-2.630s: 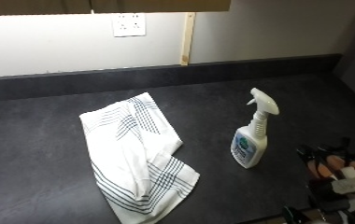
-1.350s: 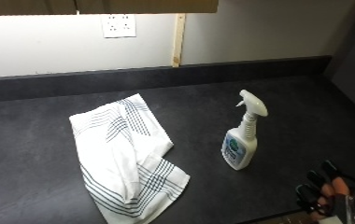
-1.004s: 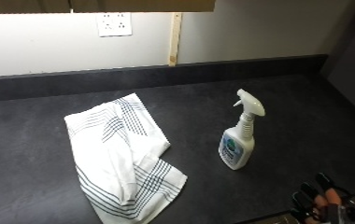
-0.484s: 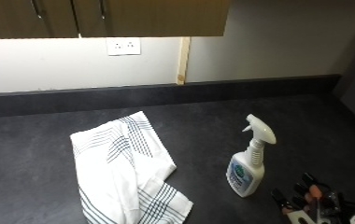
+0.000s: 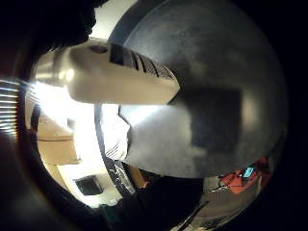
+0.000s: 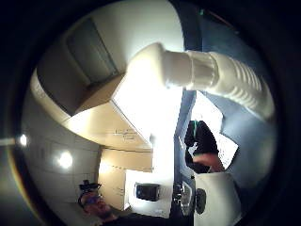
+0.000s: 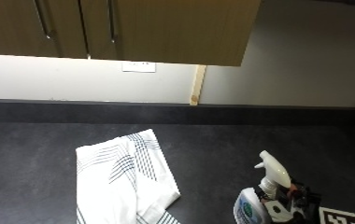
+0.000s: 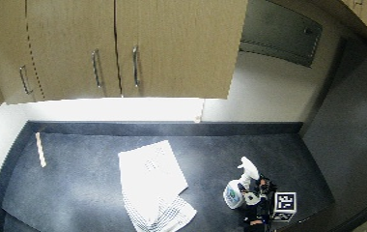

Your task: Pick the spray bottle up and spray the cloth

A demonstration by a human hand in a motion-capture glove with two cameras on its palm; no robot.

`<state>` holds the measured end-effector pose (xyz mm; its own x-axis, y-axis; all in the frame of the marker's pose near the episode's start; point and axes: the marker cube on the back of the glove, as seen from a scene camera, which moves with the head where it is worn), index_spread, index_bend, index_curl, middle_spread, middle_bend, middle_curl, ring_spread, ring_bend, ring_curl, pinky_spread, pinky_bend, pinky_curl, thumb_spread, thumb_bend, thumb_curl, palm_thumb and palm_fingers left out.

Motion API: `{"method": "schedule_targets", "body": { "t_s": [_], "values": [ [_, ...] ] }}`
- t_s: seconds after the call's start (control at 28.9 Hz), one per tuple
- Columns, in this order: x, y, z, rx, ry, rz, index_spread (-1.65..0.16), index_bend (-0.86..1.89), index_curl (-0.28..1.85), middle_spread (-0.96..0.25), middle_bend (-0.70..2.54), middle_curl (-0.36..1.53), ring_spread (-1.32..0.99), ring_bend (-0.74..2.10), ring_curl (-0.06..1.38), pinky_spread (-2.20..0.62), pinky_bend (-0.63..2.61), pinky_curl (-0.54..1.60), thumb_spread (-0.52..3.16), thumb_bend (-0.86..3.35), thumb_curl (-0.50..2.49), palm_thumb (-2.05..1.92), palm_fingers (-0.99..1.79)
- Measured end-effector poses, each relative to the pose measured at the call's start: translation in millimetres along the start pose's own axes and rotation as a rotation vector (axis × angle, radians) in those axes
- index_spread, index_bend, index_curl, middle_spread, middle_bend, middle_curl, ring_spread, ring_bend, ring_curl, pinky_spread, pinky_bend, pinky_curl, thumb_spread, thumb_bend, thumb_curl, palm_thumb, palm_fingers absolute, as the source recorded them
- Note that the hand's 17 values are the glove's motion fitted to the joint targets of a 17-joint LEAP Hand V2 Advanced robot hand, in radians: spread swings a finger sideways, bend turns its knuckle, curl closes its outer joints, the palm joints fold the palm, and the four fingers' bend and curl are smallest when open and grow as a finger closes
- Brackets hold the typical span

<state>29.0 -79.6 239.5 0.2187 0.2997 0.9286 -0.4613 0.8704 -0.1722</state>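
One white spray bottle (image 7: pixel 261 200) with a blue label stands upright, my gloved right hand (image 7: pixel 289 203) touching it; grip unclear. Striped cloth (image 7: pixel 128 179) lies left.

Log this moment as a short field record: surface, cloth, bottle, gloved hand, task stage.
surface: dark countertop under wooden wall cabinets
cloth: white striped cloth, lying rumpled and partly folded on the countertop, apart from the bottle
bottle: white spray bottle, upright, nozzle pointing toward the cloth
hand: gloved right hand right beside the bottle on the side away from the cloth; whether it grips the bottle cannot be told
stage: bottle not yet lifted
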Motion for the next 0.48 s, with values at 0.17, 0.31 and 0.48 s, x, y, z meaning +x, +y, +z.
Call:
{"method": "schedule_targets", "body": {
  "t_s": [0.17,0.31,0.48],
  "values": [
    [16.0,-1.0,10.5,0.009,0.011,0.041,-0.35,0.13,0.22,0.11,0.2,0.34,0.12,0.42,0.35,0.1,0.76,0.36,0.99,-0.02,0.54,0.85,0.31],
    [22.9,1.6,16.3,0.003,0.013,0.054,-0.35,0.13,0.22,0.1,0.2,0.34,0.12,0.43,0.35,0.1,0.75,0.36,0.98,-0.02,0.55,0.86,0.31],
    [24.7,0.1,16.8,0.002,-0.003,0.043,-0.35,0.13,0.22,0.09,0.2,0.34,0.12,0.43,0.36,0.1,0.74,0.36,0.98,-0.02,0.55,0.87,0.32]
  ]
}}
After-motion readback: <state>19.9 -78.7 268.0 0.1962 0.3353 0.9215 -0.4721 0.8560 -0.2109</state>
